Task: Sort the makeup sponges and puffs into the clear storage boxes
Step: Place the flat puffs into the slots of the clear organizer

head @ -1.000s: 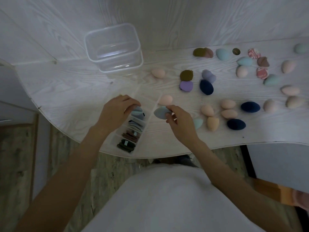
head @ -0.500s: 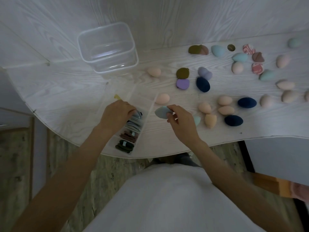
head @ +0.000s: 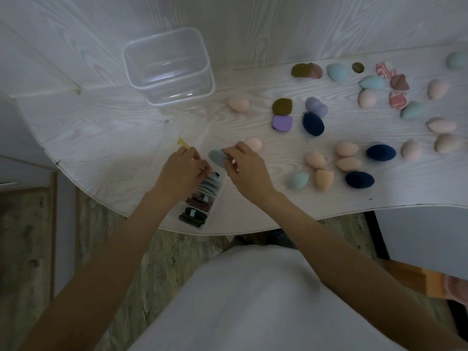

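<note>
White table: divided box holds stacked puffs; tub empty.

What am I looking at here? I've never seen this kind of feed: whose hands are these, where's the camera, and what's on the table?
No machine here: a person works with bare hands, filmed by one camera worn on the head, looking down.

The right hand pinches a grey-blue sponge just above the divided box, whose near compartments hold stacked flat puffs. The left hand rests at that box; whether its fingers grip anything I cannot tell.

On the white table stands an empty clear tub. To the right lie many loose sponges, among them peach, navy and mint, plus flat olive and purple puffs.
</note>
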The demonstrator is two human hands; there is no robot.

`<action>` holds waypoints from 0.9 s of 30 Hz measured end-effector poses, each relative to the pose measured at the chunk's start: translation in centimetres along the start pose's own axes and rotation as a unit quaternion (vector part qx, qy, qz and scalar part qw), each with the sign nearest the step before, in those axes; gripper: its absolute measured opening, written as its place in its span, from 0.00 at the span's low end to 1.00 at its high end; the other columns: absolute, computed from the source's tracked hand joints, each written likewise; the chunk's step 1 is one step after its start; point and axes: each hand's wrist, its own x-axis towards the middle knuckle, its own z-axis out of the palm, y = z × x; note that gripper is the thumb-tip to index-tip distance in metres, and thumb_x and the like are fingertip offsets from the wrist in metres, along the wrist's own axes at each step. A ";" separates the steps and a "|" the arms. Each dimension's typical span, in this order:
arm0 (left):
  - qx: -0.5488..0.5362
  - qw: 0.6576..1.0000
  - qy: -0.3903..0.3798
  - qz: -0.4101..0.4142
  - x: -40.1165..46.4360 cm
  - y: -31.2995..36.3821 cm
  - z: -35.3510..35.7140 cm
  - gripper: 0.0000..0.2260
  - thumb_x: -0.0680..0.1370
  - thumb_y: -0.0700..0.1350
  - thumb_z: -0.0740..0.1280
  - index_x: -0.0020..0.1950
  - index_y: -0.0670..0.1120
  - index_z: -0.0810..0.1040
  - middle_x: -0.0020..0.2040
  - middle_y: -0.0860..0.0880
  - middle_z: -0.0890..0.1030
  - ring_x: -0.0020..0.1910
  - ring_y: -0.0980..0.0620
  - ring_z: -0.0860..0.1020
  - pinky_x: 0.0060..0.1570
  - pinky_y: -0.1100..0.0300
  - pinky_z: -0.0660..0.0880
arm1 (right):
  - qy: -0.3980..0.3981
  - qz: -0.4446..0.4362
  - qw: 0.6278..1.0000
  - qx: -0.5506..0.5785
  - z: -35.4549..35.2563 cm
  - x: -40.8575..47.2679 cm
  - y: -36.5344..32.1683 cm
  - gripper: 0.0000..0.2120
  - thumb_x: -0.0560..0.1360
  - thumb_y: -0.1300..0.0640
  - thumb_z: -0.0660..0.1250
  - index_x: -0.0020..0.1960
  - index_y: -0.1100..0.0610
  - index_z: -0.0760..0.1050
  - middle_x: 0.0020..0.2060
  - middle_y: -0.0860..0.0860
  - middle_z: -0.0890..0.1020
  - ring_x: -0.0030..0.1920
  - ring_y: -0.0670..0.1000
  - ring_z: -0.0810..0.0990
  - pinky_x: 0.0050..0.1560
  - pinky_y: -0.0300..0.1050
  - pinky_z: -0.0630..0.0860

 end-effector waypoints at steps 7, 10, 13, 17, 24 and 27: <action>0.000 0.999 0.030 -0.034 -1.3 0.5 0.4 0.04 0.73 0.42 0.72 0.45 0.43 0.83 0.38 0.43 0.78 0.37 0.42 0.75 0.38 0.55 0.64 | -0.021 -0.064 0.982 -0.175 2.7 1.3 -0.5 0.09 0.62 0.65 0.75 0.35 0.58 0.74 0.30 0.53 0.77 0.30 0.53 0.75 0.23 0.41 0.64; -0.021 0.997 0.046 -0.058 -1.8 0.5 0.5 0.04 0.74 0.44 0.71 0.46 0.45 0.82 0.41 0.45 0.80 0.38 0.44 0.76 0.40 0.55 0.64 | -0.030 -0.089 0.972 -0.215 2.7 1.1 -0.5 0.08 0.60 0.64 0.75 0.32 0.59 0.76 0.34 0.56 0.76 0.34 0.55 0.75 0.28 0.42 0.62; -0.038 0.995 0.063 -0.068 -2.4 0.6 0.6 0.04 0.75 0.45 0.69 0.46 0.46 0.80 0.42 0.47 0.81 0.38 0.46 0.77 0.42 0.55 0.66 | -0.031 -0.101 0.967 -0.232 2.7 1.3 -0.3 0.05 0.61 0.63 0.75 0.32 0.59 0.79 0.38 0.56 0.77 0.37 0.56 0.75 0.33 0.45 0.67; -0.035 0.995 0.073 -0.052 -2.7 0.3 0.4 0.03 0.73 0.44 0.70 0.45 0.47 0.80 0.42 0.48 0.81 0.40 0.46 0.77 0.43 0.55 0.65 | -0.043 -0.130 0.952 -0.274 3.1 2.2 -0.6 0.05 0.61 0.64 0.74 0.29 0.59 0.79 0.38 0.54 0.78 0.37 0.55 0.74 0.34 0.45 0.66; -0.004 0.996 0.081 -0.042 -2.3 0.0 0.3 0.03 0.71 0.43 0.72 0.44 0.47 0.83 0.40 0.48 0.82 0.40 0.44 0.77 0.43 0.55 0.64 | -0.028 -0.143 0.955 -0.257 2.7 1.8 0.3 0.05 0.59 0.61 0.75 0.31 0.60 0.79 0.39 0.54 0.78 0.37 0.55 0.75 0.35 0.47 0.71; 0.017 0.997 0.064 -0.041 -2.4 0.1 0.6 0.07 0.73 0.47 0.66 0.45 0.48 0.84 0.38 0.48 0.83 0.39 0.46 0.79 0.45 0.53 0.66 | -0.017 -0.162 0.952 -0.259 2.3 1.4 0.6 0.06 0.61 0.58 0.75 0.32 0.58 0.79 0.38 0.54 0.78 0.37 0.55 0.75 0.36 0.47 0.69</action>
